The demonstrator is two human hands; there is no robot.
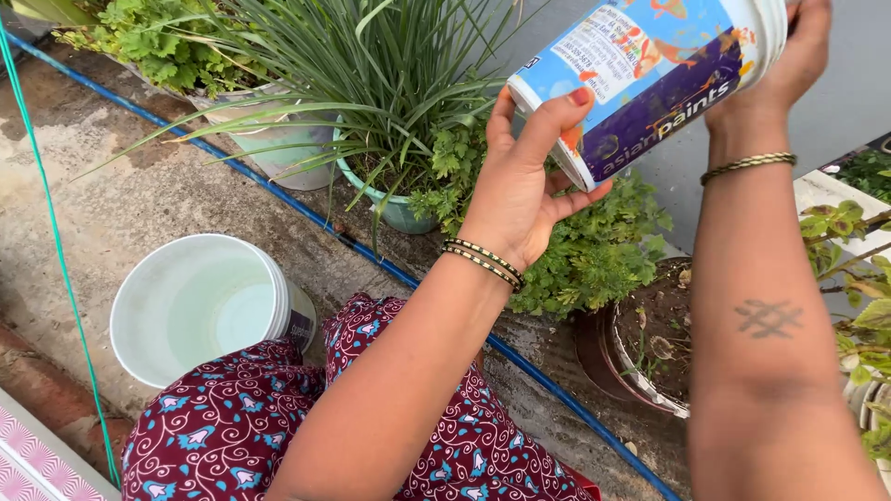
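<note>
Here a printed plastic bucket [650, 74], blue and purple with a white rim, is held high at the top right of the view, tipped over on its side so that its base points down and left toward the plants, a tilt that suits pouring onto the greenery beyond it. The left hand [524, 186] cups the lower edge of the base, fingers spread and pressed against the wall, thumb out to the side, taking the weight from beneath; the right hand [789, 56] wraps the rim end from above, steadying the tilt, though its fingertips are hidden past the frame edge. Two thin bangles circle the left wrist, one the right. Below the bucket sit the plants: a teal pot [394, 209] of long grass-like leaves, a brown pot [640, 348] of bare soil with leafy herbs spilling beside it, and a pale pot [269, 148] further back, three pots clearly countable. A second bucket [200, 306], white and holding water, stands on the concrete by the patterned skirt [278, 417], within easy reach. One blue hose [278, 195] runs diagonally past the pots
</note>
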